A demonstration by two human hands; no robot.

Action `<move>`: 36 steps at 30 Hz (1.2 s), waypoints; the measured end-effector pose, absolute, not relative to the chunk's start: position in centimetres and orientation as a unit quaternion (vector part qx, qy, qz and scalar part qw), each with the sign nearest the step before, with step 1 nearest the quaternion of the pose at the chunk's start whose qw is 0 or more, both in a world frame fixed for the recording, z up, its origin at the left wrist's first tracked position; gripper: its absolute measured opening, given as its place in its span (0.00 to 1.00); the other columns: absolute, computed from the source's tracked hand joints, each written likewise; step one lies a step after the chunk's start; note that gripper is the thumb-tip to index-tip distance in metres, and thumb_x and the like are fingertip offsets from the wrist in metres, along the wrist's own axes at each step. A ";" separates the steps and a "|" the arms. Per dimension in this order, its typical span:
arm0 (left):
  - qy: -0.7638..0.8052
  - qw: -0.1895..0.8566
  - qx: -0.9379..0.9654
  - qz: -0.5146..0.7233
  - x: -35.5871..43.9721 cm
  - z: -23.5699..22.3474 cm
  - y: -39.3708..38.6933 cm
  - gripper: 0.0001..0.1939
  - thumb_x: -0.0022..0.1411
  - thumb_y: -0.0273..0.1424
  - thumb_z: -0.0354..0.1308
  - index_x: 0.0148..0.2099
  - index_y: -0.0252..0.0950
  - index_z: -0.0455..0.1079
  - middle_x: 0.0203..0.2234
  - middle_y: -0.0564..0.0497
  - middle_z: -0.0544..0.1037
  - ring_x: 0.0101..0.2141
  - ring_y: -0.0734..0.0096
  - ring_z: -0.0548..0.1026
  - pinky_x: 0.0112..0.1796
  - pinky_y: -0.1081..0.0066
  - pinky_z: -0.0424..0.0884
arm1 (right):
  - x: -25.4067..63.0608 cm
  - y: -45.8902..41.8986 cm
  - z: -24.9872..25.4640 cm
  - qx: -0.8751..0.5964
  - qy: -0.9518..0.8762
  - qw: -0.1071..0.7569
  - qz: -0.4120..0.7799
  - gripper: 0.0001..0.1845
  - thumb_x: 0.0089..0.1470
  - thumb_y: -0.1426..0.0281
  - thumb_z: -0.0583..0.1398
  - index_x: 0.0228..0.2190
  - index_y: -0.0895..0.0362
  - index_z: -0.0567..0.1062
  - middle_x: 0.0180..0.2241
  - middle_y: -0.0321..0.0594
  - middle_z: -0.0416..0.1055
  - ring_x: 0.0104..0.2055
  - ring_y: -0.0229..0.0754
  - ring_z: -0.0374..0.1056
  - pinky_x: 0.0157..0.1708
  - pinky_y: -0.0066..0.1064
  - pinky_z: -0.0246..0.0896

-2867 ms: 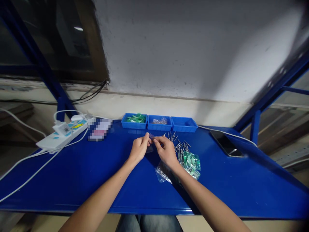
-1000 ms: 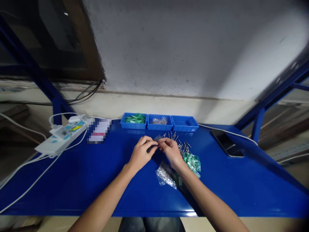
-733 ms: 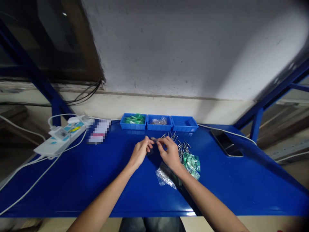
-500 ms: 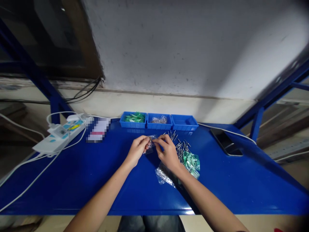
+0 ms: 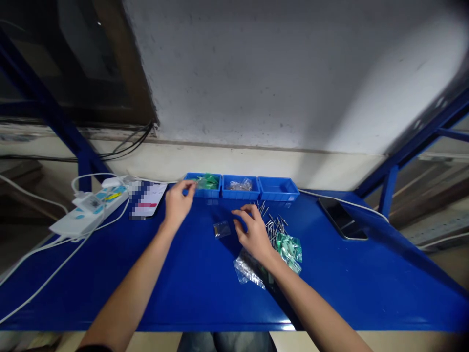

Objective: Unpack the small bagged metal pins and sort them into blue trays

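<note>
My left hand (image 5: 179,201) is raised at the front left corner of the left blue bin (image 5: 203,193), thumb and forefinger pinched together; I cannot make out what is between them. Green packets (image 5: 209,181) lie in that bin. My right hand (image 5: 252,232) hovers over the table, fingers apart and holding nothing. Between the two hands a small clear plastic bag (image 5: 222,230) lies flat, with a small brass-coloured piece inside. Just right of my right hand is a pile of thin metal pins (image 5: 274,227), touching green packets (image 5: 290,249). Clear plastic bags (image 5: 248,269) lie below my right wrist.
The middle blue bin (image 5: 241,193) holds small clear bags; the right blue bin (image 5: 278,188) stands beside it. A black phone (image 5: 342,217) lies at right. A white power strip (image 5: 88,208) with cables and another phone (image 5: 149,199) are at left on the blue table (image 5: 198,288).
The small bag that both hands held now lies on the table. My left hand has moved left and away to the left bin. My right hand has stayed nearly in place, its fingers apart.
</note>
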State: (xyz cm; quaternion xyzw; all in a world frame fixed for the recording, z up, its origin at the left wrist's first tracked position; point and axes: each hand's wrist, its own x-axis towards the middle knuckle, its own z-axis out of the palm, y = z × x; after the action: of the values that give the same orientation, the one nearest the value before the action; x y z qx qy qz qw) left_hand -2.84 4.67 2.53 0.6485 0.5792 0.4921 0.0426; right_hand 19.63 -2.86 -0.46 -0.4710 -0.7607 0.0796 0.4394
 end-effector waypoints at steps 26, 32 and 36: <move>0.469 0.026 0.856 0.217 6.4 3.5 5.8 0.14 0.60 0.30 0.51 0.48 0.37 0.70 0.40 0.42 0.75 0.42 0.56 0.70 0.41 0.63 0.64 | 21.3 -2.7 1.3 -0.481 -0.795 0.355 0.104 0.11 0.57 0.68 0.54 0.41 0.56 0.73 0.37 0.44 0.66 0.43 0.44 0.63 0.46 0.39 0.61; 0.515 0.113 0.820 0.223 1.3 0.1 -0.1 0.17 0.52 0.38 0.60 0.45 0.41 0.70 0.42 0.47 0.71 0.42 0.56 0.69 0.41 0.65 0.64 | 22.3 -2.5 1.2 -0.490 -0.794 0.340 0.114 0.11 0.58 0.67 0.54 0.40 0.55 0.73 0.37 0.43 0.70 0.41 0.44 0.65 0.42 0.36 0.61; 0.518 0.224 0.795 0.224 1.4 -0.7 -0.1 0.03 0.54 0.32 0.56 0.34 0.39 0.67 0.29 0.53 0.71 0.30 0.68 0.70 0.33 0.71 0.64 | 21.4 -2.6 0.6 -0.485 -0.789 0.344 0.157 0.12 0.56 0.66 0.55 0.41 0.55 0.73 0.34 0.42 0.70 0.39 0.43 0.66 0.40 0.35 0.60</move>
State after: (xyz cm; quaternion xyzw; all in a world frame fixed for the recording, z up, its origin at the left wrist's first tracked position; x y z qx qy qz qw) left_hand 1.40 -0.07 -0.65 0.7946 0.5177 0.2244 0.2244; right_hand 21.36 -2.58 0.63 -0.4845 -0.7890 0.1574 0.3435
